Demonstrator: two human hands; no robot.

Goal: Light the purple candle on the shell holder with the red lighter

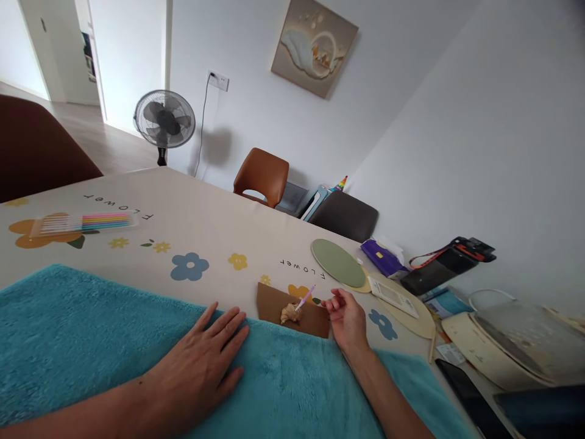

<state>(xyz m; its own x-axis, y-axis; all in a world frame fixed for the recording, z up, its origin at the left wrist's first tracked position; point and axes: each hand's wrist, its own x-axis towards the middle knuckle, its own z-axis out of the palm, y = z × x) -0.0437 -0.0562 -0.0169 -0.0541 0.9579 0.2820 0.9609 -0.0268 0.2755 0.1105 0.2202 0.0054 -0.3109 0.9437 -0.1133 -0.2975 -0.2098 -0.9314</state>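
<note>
My left hand [205,360] lies flat and open on a fluffy turquoise towel [91,329] with its fingers stretched out. My right hand [347,318] is closed in a pinch around a thin pink and purple stick [305,297]. The stick's tip touches a small tan crumpled lump [289,313]. That lump sits on a brown card [274,303] at the towel's far edge.
A flower-print tablecloth [192,238] covers the table. A clear pack of coloured sticks [85,223] lies far left. Right of my hand are green and cream round mats [337,262], a purple pack [382,258], a black pouch [441,268], a lidded pot [516,341] and a phone [470,399]. Chairs [261,175] stand behind.
</note>
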